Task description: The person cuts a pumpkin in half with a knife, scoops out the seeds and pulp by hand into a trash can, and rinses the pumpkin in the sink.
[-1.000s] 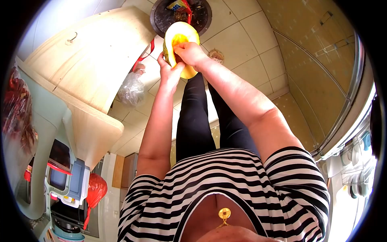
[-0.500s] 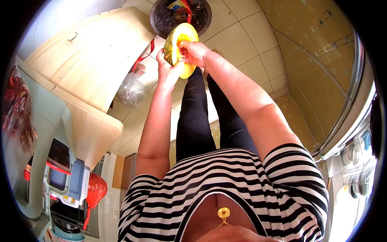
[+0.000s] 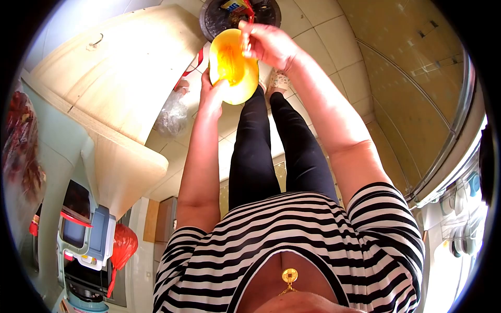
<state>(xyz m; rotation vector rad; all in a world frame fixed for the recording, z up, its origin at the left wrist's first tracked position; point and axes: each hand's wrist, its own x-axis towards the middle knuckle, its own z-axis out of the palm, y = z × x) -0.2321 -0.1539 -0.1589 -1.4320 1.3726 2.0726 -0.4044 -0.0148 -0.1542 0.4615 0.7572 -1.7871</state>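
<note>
A halved yellow-orange pumpkin (image 3: pixel 237 70) hangs above the floor, its hollow cut face turned up toward the camera. Around its left lower edge my left hand (image 3: pixel 212 94) is closed, the thumb over the rim. My right hand (image 3: pixel 269 46) is at the upper right of the pumpkin, above its rim, with fingers curled; whether anything small is between them I cannot make out. Just beyond the pumpkin stands a dark round bin (image 3: pixel 214 21) with a red and yellow wrapper (image 3: pixel 238 7) inside.
A light wooden surface (image 3: pixel 120 68) with a hook is at the left. Under its edge lies a clear plastic bag (image 3: pixel 172 115). A red bag (image 3: pixel 123 248) hangs at lower left. Glossy brown cabinets (image 3: pixel 412 78) line the right. My legs and feet are below.
My right hand has come out of the pumpkin's hollow and moved up and right. The pumpkin has turned so its cut face shows more fully. My left hand still holds it.
</note>
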